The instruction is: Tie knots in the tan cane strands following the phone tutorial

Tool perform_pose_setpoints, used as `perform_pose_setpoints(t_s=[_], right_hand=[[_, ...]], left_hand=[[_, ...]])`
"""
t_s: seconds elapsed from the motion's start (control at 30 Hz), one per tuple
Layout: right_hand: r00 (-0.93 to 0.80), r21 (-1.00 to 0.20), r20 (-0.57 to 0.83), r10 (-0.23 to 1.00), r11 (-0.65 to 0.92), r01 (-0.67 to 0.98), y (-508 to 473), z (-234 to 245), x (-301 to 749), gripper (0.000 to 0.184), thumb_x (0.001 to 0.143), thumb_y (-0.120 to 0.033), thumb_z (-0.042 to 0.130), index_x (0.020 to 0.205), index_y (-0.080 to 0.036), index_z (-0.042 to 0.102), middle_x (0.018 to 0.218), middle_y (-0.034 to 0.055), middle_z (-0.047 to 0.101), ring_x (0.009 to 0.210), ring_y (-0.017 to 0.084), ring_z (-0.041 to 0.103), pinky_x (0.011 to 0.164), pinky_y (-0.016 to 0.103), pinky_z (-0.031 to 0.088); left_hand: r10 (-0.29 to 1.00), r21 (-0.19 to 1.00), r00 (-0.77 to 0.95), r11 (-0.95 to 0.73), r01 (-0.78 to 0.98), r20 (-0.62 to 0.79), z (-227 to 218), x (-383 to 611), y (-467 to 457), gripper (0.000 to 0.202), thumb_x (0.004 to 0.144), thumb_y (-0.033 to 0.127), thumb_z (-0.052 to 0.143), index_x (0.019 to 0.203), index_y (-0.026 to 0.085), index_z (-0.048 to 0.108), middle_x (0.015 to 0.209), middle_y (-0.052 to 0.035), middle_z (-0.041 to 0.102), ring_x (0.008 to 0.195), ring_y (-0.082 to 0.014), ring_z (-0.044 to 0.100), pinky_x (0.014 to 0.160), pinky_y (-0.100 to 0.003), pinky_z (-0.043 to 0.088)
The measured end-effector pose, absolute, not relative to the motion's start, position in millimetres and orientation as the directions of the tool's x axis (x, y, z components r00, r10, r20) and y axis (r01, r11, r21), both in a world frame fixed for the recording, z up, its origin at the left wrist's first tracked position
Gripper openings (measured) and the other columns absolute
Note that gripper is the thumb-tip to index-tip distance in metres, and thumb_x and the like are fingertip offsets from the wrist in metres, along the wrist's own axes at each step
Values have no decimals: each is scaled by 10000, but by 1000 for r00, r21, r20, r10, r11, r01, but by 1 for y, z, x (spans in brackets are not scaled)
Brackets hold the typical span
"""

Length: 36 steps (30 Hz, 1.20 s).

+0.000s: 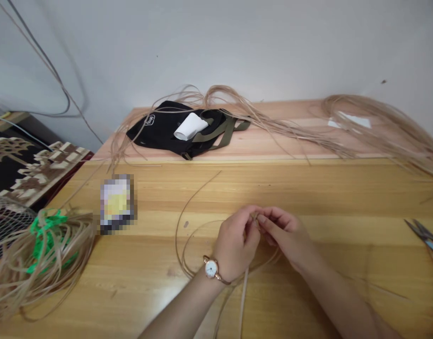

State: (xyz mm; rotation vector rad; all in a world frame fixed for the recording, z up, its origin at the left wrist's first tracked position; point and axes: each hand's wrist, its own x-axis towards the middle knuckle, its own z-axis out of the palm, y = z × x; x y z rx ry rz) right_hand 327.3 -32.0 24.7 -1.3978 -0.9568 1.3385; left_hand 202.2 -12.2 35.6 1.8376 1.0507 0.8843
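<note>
My left hand (237, 238), with a round-faced wristwatch (211, 269) at its wrist, meets my right hand (280, 230) above the wooden table (149, 292). Fingertips of both hands pinch thin tan rattan strips (255, 216) where these come together; the fingers hide most of that spot. From the grip, loose strip ends curve out over the tabletop to the left and right. One paler, flat strip (243, 301) hangs down between my forearms toward the near edge.
Blue-handled snips (425, 236) lie far right. A rattan coil with a green tie (46, 259) sits left, near a pixelated item (117, 203). At the back are a black bag (156, 134), a white paper roll (191, 127) and rattan bundles (375, 117).
</note>
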Motion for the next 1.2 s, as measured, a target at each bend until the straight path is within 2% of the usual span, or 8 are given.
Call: perform_pose_setpoints(t_s=[0.27, 0.53, 0.9, 1.0, 1.1, 1.2], right_hand=[[104, -976, -162, 981, -175, 127, -34, 23, 330, 219, 752, -371, 538, 825, -172, 592, 633, 1, 560, 479, 78, 440, 412, 187, 330], [111, -976, -187, 976, -197, 92, -34, 25, 328, 236, 748, -394, 539, 804, -169, 584, 570, -21, 512, 442, 68, 391, 396, 187, 303], [102, -977, -212, 972, -215, 11, -33, 21, 330, 227, 747, -389, 547, 799, -170, 575, 575, -25, 520, 411, 55, 393, 368, 173, 303], [117, -978, -206, 972, -208, 4, -33, 21, 332, 226, 741, -385, 553, 790, -165, 570, 575, -24, 523, 403, 49, 389, 362, 169, 303], [130, -980, -199, 971, -201, 4, -33, 22, 332, 225, 741, -382, 552, 776, -160, 560, 530, -30, 508, 397, 50, 390, 362, 165, 306], [131, -982, -183, 974, -187, 16, -33, 24, 331, 223, 743, -375, 549, 779, -155, 560, 516, -26, 519, 405, 58, 409, 370, 169, 321]], left_hand=[[890, 844, 423, -354, 402, 172, 32, 202, -12, 245, 765, 102, 413, 964, 208, 508, 777, -11, 604, 736, -138, 555, 694, -258, 429], [883, 857, 429, -362, 367, 190, 34, 202, -12, 219, 821, 143, 369, 978, 206, 509, 884, -31, 616, 789, -142, 562, 728, -272, 426], [884, 886, 432, -334, 321, 177, 34, 201, -12, 224, 822, 156, 388, 991, 213, 522, 834, -22, 607, 776, -134, 551, 726, -261, 425], [905, 945, 404, -240, 223, 134, 32, 203, -12, 257, 815, 174, 420, 1048, 218, 516, 796, -17, 587, 726, -120, 535, 685, -249, 433], [919, 999, 393, -4, 37, -11, 27, 205, -11, 277, 790, 199, 472, 1065, 180, 503, 703, -7, 558, 630, -108, 523, 600, -242, 446], [899, 957, 413, 233, -173, -144, 25, 207, -8, 247, 733, 211, 548, 957, 110, 525, 621, 0, 546, 545, -96, 517, 515, -227, 452]])
